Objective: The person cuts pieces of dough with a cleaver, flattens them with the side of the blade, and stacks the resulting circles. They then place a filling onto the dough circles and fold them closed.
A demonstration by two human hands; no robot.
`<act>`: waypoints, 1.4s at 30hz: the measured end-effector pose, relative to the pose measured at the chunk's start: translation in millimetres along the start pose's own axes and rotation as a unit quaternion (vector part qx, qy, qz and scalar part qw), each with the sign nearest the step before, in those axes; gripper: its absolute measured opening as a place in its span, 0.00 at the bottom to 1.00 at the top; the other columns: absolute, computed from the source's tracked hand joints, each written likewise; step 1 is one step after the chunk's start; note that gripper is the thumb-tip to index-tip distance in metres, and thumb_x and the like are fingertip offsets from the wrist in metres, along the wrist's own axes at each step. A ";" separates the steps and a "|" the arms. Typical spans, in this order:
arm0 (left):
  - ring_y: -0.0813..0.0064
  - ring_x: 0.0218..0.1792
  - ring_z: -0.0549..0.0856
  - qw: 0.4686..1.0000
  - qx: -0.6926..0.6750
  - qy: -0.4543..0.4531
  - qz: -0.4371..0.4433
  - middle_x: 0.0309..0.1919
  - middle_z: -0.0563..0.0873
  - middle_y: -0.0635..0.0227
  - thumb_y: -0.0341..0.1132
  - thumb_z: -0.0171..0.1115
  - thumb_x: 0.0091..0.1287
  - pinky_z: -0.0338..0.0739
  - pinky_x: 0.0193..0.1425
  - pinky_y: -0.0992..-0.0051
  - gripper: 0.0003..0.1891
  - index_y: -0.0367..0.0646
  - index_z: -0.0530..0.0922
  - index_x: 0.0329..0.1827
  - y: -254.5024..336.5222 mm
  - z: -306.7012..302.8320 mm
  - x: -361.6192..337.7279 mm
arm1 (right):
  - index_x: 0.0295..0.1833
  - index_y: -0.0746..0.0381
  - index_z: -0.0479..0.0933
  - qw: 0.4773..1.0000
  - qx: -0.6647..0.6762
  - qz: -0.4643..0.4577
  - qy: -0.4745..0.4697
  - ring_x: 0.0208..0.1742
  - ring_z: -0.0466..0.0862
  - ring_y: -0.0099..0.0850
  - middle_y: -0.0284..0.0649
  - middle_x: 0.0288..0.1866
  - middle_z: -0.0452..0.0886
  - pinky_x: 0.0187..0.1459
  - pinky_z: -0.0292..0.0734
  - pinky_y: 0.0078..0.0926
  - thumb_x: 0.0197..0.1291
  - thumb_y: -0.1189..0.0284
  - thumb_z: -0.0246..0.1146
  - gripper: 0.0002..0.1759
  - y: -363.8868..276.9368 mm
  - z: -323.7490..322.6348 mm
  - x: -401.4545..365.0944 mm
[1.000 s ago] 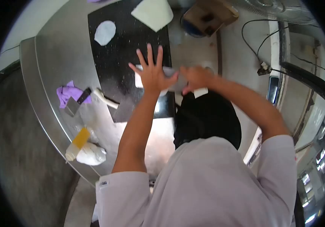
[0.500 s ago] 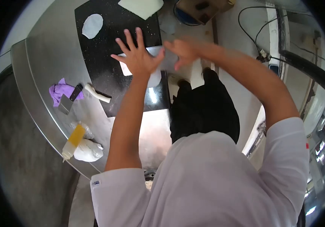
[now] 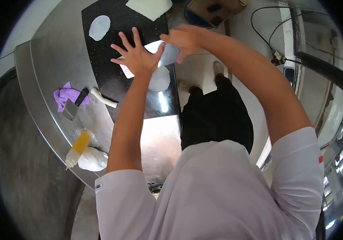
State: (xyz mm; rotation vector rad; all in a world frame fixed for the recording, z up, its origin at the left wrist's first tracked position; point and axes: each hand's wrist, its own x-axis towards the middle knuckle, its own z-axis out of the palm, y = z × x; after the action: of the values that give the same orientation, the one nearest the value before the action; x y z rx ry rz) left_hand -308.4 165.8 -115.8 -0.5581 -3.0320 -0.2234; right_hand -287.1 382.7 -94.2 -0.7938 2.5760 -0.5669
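My left hand (image 3: 137, 58) lies flat with fingers spread on a pale thin sheet (image 3: 128, 72) that rests on the black board (image 3: 115, 44). My right hand (image 3: 181, 39) is closed on the sheet's lifted grey edge (image 3: 168, 55), just to the right of the left thumb. A round white dough piece (image 3: 159, 79) sits on the board right below both hands. Farther up the board lie a flat oval dough disc (image 3: 99, 27) and a larger white sheet (image 3: 149, 7).
On the steel table (image 3: 51, 60) to the left are a purple cloth (image 3: 64, 96), a metal scraper (image 3: 73, 107), a white stick (image 3: 103, 98), a yellow-labelled bottle (image 3: 77, 149) and a white lump in a bag (image 3: 93, 159). A cardboard box (image 3: 211, 8) and a cable (image 3: 267, 28) lie beyond.
My right hand moved left and closed on the sheet's edge beside the left thumb, lifting it. My left hand stayed spread on the sheet. The view shifted slightly.
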 end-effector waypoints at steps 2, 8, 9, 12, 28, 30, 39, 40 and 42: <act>0.25 0.82 0.45 1.000 -0.007 -0.004 0.005 0.86 0.50 0.50 0.77 0.68 0.50 0.39 0.70 0.13 0.61 0.65 0.55 0.87 -3.5 -1.7 -4.1 | 0.60 0.71 0.70 0.998 0.048 0.025 -0.031 0.51 0.87 0.58 0.57 0.47 0.86 0.50 0.82 0.50 0.36 0.46 0.85 0.53 -17.5 -5.3 -9.4; 0.23 0.81 0.42 0.996 -0.052 -0.019 0.069 0.86 0.49 0.46 0.80 0.65 0.49 0.37 0.70 0.14 0.64 0.61 0.53 0.88 15.6 7.1 -13.7 | 0.64 0.63 0.70 0.990 0.138 0.012 0.020 0.50 0.84 0.52 0.54 0.45 0.84 0.51 0.78 0.52 0.45 0.44 0.81 0.49 -2.2 44.4 -40.1; 0.23 0.81 0.41 0.996 -0.056 -0.012 0.063 0.86 0.49 0.46 0.80 0.65 0.49 0.36 0.70 0.14 0.64 0.60 0.53 0.88 11.6 8.4 -7.5 | 0.64 0.63 0.70 0.988 0.153 0.000 0.015 0.50 0.84 0.52 0.54 0.45 0.84 0.51 0.78 0.52 0.45 0.44 0.81 0.49 5.3 40.5 -26.8; 0.28 0.82 0.45 0.999 -0.027 -0.004 0.019 0.85 0.51 0.46 0.76 0.67 0.52 0.39 0.74 0.18 0.61 0.57 0.55 0.87 16.5 -4.6 13.9 | 0.67 0.63 0.69 0.998 0.056 0.018 0.014 0.54 0.84 0.53 0.55 0.47 0.84 0.53 0.78 0.52 0.44 0.47 0.82 0.50 23.8 17.0 -8.5; 0.33 0.84 0.46 0.972 -0.055 -0.040 0.225 0.86 0.51 0.54 0.81 0.65 0.49 0.40 0.70 0.14 0.63 0.64 0.54 0.87 -26.9 3.6 -17.8 | 0.56 0.72 0.69 0.981 0.181 0.052 0.039 0.40 0.88 0.59 0.58 0.33 0.85 0.44 0.84 0.49 0.47 0.46 0.82 0.47 -50.8 67.3 -35.7; 0.34 0.84 0.48 0.964 -0.056 -0.039 0.257 0.86 0.51 0.54 0.83 0.62 0.50 0.42 0.67 0.12 0.61 0.65 0.56 0.87 -31.9 6.0 -15.0 | 0.55 0.72 0.68 0.980 0.164 0.107 0.028 0.39 0.88 0.60 0.58 0.31 0.85 0.42 0.84 0.48 0.46 0.47 0.82 0.47 -47.4 66.5 -35.6; 0.37 0.84 0.50 0.956 0.033 -0.157 0.245 0.86 0.52 0.50 0.75 0.70 0.47 0.43 0.77 0.22 0.63 0.57 0.57 0.86 -8.6 -34.9 17.6 | 0.57 0.74 0.68 0.979 0.160 0.124 0.033 0.44 0.86 0.62 0.62 0.38 0.84 0.46 0.81 0.52 0.44 0.43 0.82 0.51 -45.8 56.3 -26.1; 0.37 0.84 0.50 0.957 0.031 -0.138 0.252 0.86 0.51 0.50 0.74 0.70 0.48 0.43 0.77 0.23 0.62 0.57 0.57 0.86 -8.4 -28.8 19.6 | 0.56 0.74 0.69 0.972 0.191 0.133 0.039 0.45 0.86 0.62 0.62 0.38 0.84 0.47 0.80 0.54 0.45 0.41 0.80 0.51 -48.1 62.3 -28.4; 0.38 0.84 0.49 0.964 0.034 -0.085 0.250 0.86 0.51 0.50 0.73 0.71 0.48 0.42 0.77 0.23 0.61 0.58 0.58 0.86 -13.7 -24.1 25.3 | 0.56 0.75 0.69 0.978 0.157 0.111 0.085 0.45 0.86 0.62 0.63 0.38 0.84 0.47 0.80 0.54 0.45 0.41 0.80 0.51 -31.8 64.4 -17.7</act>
State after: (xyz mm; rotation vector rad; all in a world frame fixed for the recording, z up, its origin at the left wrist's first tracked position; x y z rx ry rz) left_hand -336.4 158.3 -91.9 -1.3639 -2.9064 -0.0458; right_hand -229.4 352.3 -129.1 -0.3613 2.5850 -0.9749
